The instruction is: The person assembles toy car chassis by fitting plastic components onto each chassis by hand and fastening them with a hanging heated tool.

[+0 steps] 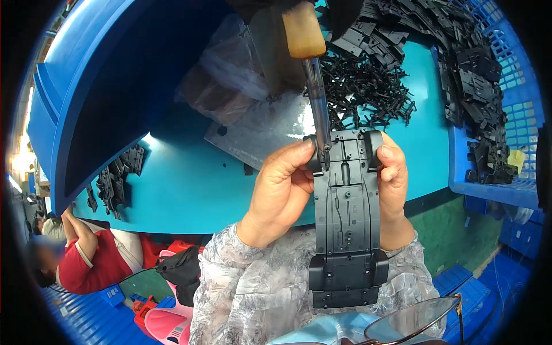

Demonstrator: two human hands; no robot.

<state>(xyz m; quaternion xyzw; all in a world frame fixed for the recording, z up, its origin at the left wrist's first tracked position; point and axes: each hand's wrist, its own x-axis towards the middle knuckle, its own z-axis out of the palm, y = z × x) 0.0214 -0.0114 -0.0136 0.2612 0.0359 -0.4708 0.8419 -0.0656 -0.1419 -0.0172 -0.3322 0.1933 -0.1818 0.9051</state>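
Observation:
Both hands hold a black plastic toy car chassis, its wheels at the corners and its long flat face toward me. My left hand pinches it by the far left wheel, thumb on top. My right hand is closed around the far right wheel, fingers curled. A tool with a yellowish handle and a long metal shaft comes down from above. Its lower end is over the chassis near the far left wheel; whether it touches, I cannot tell. Neither hand holds the tool, and its upper mounting is dark.
A heap of small black parts lies on the teal table. More chassis plates fill the blue crate at right. A large blue bin juts in at left, beside a metal plate and plastic bags. A co-worker in red sits at left.

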